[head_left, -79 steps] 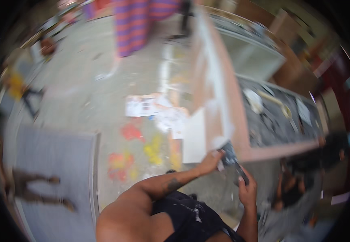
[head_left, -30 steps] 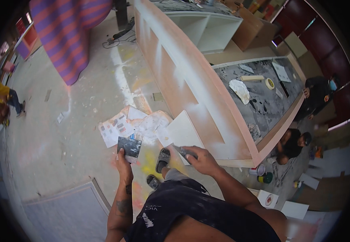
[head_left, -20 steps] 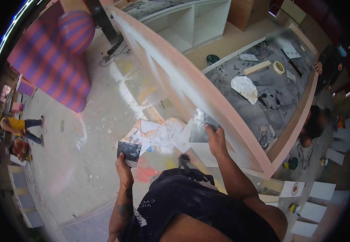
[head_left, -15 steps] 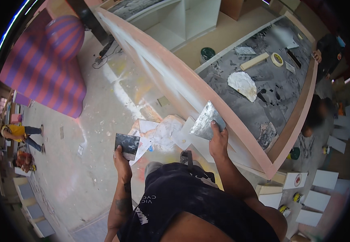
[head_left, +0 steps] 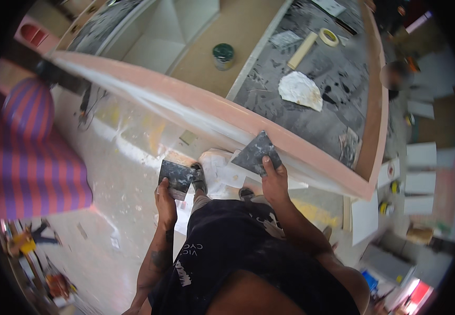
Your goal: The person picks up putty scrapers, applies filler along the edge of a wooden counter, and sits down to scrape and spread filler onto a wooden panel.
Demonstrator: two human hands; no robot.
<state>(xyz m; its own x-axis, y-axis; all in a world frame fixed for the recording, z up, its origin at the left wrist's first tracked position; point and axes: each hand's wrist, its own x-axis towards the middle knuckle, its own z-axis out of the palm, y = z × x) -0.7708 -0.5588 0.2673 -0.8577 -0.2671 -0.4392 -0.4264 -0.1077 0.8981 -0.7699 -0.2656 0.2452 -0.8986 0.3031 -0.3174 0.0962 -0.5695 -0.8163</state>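
Pressing a wide putty knife (head_left: 256,153) flat to the pink panel's edge (head_left: 269,134), the right hand (head_left: 273,181) grips it closed; left hand (head_left: 165,197) clasps a second blade (head_left: 176,176), best kept level.

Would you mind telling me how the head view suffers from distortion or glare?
Head view: fisheye bends the pink panel edge into a curve; black vignette rings the frame; glare whitens the floor; both hands' scrapers stay fairly sharp.

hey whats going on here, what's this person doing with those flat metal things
A person stands at a long pink cabinet panel, a wide putty knife in each hand. The right hand presses its blade against the panel's face. The left hand holds the other blade lower, away from the panel. On the grey worktop beyond lie a white lump, a tape roll and a green can.
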